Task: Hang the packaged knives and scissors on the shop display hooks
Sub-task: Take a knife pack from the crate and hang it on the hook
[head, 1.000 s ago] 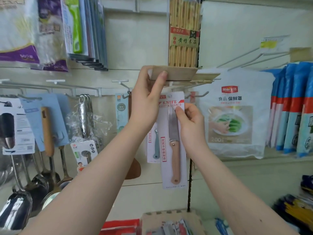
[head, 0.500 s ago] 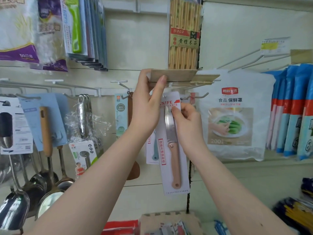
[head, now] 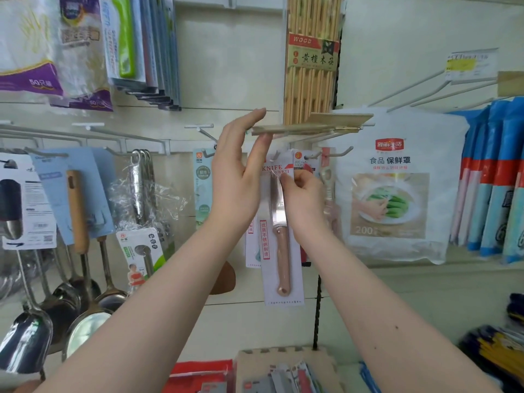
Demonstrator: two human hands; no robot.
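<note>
head view: shop wall with hooks, both bare arms raised toward centre
left hand: fingers spread loose and wide, grasping nothing; fingertips at near-left end of flat brass-coloured price tag plate, thumb under it
right hand: pinching top right of packaged knife, thumb on card face just under the "KNIFE" print
packaged knife: white card, steel blade, pinkish handle pointing down; hangs upright at centre; card top up at display hook, whether threaded cannot tell
behind card: more carded items, partly hidden
left: ladles, wood-handled utensil on hooks
above: chopsticks pack
right: food cover bag
near bottom: cardboard box with more packages
</note>
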